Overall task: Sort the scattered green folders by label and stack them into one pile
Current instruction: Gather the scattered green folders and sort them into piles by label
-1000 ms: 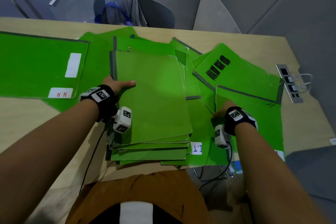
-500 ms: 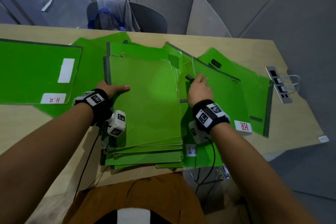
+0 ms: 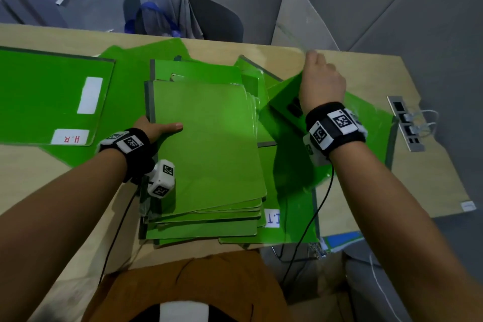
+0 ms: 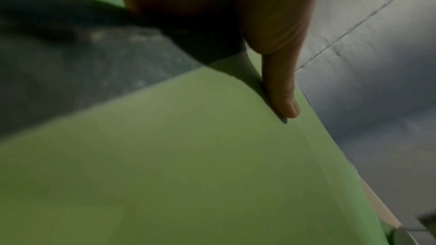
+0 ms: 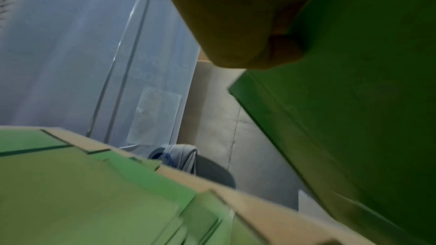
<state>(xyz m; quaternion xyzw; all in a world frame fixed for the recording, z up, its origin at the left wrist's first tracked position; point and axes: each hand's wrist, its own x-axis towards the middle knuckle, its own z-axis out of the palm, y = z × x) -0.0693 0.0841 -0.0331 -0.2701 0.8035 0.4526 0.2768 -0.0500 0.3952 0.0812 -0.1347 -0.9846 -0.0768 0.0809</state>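
A pile of green folders point(image 3: 209, 144) lies in front of me on the table point(image 3: 431, 178). My left hand point(image 3: 156, 128) holds its left edge, the thumb point(image 4: 280, 90) flat on the plain top cover point(image 4: 165, 174); the other fingers are hidden past the edge. My right hand point(image 3: 318, 78) grips the far edge of another green folder point(image 3: 287, 138) and holds it tilted up, right of the pile. In the right wrist view, curled fingers point(image 5: 235, 25) clasp that folder point(image 5: 354, 118). Its label is out of sight.
A green folder labelled H.R point(image 3: 47, 97) lies flat at the far left. One labelled I.T point(image 3: 273, 218) sticks out under the pile. More green folders point(image 3: 371, 123) lie at the right near a socket strip point(image 3: 405, 123). A chair with grey cloth point(image 3: 170, 8) stands behind the table.
My right hand went from the near right folder to the far edge of one and raised it off the table. The left hand has stayed on the pile.
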